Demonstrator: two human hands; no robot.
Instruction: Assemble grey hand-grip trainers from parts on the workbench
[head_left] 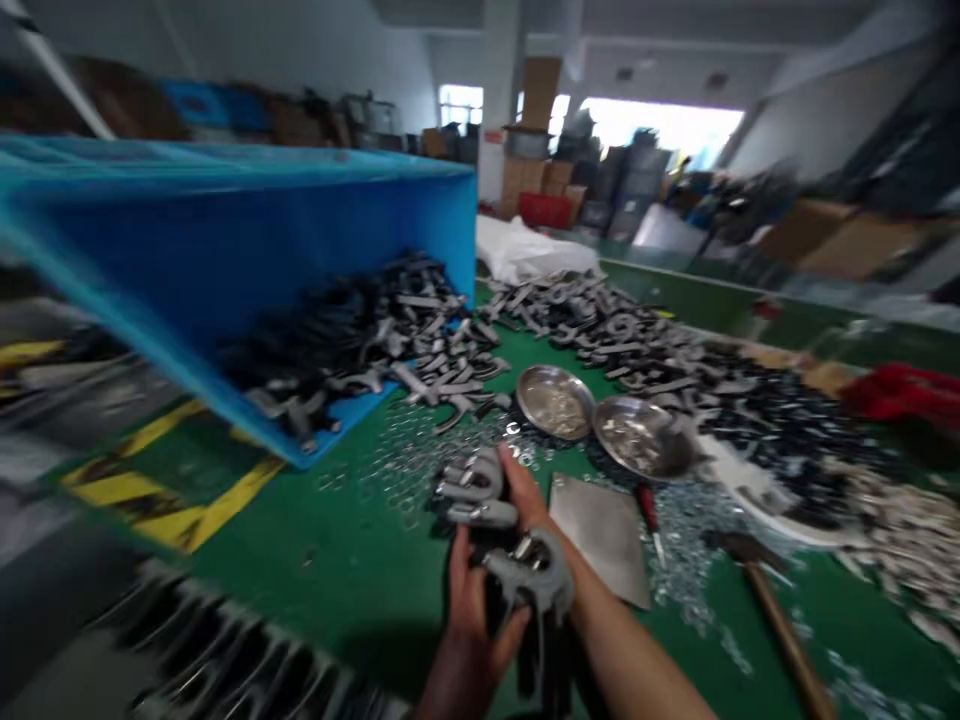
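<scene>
Blue crate (225, 260) tipped on green bench (262, 600), dark castings (360, 340) spilling out. Two steel bowls (555, 400) beyond hands. Left hand (469, 640), right hand (534, 505) clenched round bunch of grey cast clamps (529, 570), three showing, held over bench. One hammer (772, 610), one red-handled screwdriver (649, 515) to right.

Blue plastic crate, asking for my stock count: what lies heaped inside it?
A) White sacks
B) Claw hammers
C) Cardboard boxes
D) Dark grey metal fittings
D: dark grey metal fittings lie piled inside the blue plastic crate, which stands on the green table.
</scene>
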